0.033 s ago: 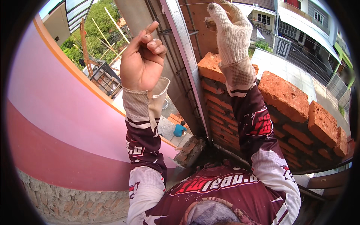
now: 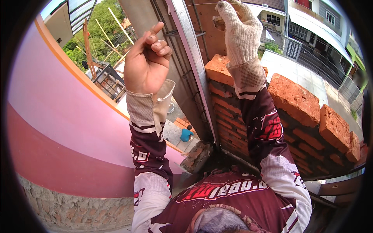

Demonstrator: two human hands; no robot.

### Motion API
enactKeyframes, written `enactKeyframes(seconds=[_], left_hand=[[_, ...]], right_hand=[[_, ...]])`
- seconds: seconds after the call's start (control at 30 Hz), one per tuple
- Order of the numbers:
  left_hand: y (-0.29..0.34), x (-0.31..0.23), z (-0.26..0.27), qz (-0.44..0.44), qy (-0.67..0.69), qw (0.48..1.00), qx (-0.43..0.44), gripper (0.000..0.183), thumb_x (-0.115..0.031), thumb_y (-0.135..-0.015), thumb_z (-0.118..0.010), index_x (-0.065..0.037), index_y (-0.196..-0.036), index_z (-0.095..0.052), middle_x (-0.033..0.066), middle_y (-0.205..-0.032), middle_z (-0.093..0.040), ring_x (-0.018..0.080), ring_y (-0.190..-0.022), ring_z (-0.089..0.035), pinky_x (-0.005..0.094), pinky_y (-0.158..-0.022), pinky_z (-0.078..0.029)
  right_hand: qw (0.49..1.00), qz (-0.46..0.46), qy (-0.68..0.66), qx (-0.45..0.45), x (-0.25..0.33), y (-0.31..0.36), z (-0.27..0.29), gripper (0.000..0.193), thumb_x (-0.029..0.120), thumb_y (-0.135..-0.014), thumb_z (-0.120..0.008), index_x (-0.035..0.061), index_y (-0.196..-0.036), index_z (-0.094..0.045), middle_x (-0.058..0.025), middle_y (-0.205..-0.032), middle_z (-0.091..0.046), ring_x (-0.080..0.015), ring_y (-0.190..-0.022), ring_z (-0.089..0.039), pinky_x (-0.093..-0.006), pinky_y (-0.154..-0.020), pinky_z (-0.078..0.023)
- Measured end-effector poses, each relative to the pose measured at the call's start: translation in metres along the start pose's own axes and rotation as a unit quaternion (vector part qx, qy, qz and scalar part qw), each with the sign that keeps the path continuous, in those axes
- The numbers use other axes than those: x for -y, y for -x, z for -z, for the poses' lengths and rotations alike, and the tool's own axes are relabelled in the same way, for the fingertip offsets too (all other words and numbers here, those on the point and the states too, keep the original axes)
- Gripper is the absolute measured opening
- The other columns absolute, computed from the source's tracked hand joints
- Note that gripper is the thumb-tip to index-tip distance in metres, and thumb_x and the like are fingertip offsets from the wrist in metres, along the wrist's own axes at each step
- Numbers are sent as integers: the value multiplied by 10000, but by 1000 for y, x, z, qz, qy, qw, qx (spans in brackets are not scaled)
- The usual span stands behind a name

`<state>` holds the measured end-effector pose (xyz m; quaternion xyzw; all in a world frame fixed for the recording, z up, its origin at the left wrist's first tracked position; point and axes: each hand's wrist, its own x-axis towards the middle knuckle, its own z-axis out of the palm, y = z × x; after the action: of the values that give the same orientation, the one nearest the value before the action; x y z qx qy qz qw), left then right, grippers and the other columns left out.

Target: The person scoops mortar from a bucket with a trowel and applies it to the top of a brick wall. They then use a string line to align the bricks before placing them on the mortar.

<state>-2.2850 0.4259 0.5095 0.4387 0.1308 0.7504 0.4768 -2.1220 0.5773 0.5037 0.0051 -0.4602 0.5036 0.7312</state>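
A thin string (image 2: 202, 4) runs across the front of an upright pale metal channel (image 2: 190, 46). To the channel's left, my bare left hand (image 2: 148, 58) is raised, thumb and forefinger pinched on the string's near end, the other fingers curled. A pale cuff, perhaps a folded-back glove, surrounds that wrist. On the other side my right hand (image 2: 243, 39), in a knitted off-white glove, is closed where the string meets its fingertips. Its grip is partly hidden by the glove and the picture's upper edge. Thin steel rods (image 2: 198, 33) stand just behind the channel.
Right of the channel rises a brick wall (image 2: 229, 120) with loose-looking bricks (image 2: 293, 99) along its top. A pink wall (image 2: 77, 116) curves along the left. Far below, a person in a blue shirt (image 2: 186, 134) crouches near stacked bricks (image 2: 180, 122). Houses (image 2: 307, 27) stand beyond.
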Motion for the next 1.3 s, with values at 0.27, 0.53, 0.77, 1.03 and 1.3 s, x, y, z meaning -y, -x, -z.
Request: enactKeyframes(seconds=[0.27,0.53,0.77,1.03,1.3], left_hand=[[-9,2,-9,4,0,1000,13,413,-100,-1069,-515,144,-1397,-452,19,-897,-610,134,-791,-565,290,-735,-469],[-9,37,-21,7,-5,1000,-17,279,-161,-1072,-542,16,-1272,-622,63,-1026,-703,193,-936,-672,329,-818,-532],[-16,80,-28,-33,12,998,-42,153,-153,-1079,-523,-63,-1171,-607,78,-1085,-697,237,-1023,-679,342,-874,-551],[-28,109,-30,-70,4,996,-55,123,-126,-1086,-505,-57,-1147,-586,102,-1124,-698,255,-1104,-667,381,-998,-545],[-37,120,-24,-77,-10,995,-59,150,-162,-1075,-557,-88,-1178,-637,46,-1085,-688,196,-1050,-638,357,-942,-528]], right_hand=[[999,-3,-17,30,-1,-11,-8,180,139,-1031,-649,-22,-1043,-729,-18,-830,-705,-79,-698,-630,-222,-645,-511],[987,-75,90,112,11,38,12,357,264,-991,-706,-65,-1128,-711,-90,-910,-741,-120,-846,-687,-260,-740,-548],[965,-174,79,179,31,60,27,357,292,-1001,-691,-61,-1037,-727,-74,-869,-725,-91,-793,-631,-269,-708,-520],[965,21,241,103,34,52,34,317,190,-984,-707,-39,-1203,-683,-125,-1075,-740,-160,-978,-704,-309,-873,-568],[879,157,408,188,37,25,36,266,144,-885,-710,35,-1128,-710,-160,-1042,-714,-343,-1016,-691,-428,-874,-548]])
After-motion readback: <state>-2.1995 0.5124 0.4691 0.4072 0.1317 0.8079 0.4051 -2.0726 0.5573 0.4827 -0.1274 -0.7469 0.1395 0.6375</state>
